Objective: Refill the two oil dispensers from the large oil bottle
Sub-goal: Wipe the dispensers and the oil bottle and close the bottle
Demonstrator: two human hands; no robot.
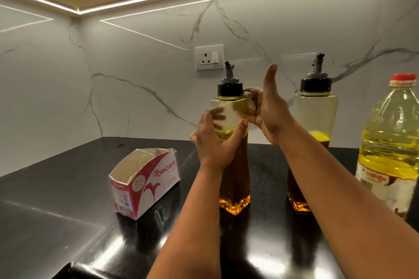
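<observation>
Two tall clear dispensers, black-capped with spouts, stand upright: one [233, 133] centre, another [314, 115] at 3 o'clock; large yellow-oil bottle [390, 140] beyond.

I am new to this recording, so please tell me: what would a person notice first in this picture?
First, the two hands in the middle: the left hand grips the nearer oil dispenser, and the right hand touches its upper part, thumb raised. A second dispenser stands to the right, then the large oil bottle at the right edge. A torn pink box lies at the left.
</observation>
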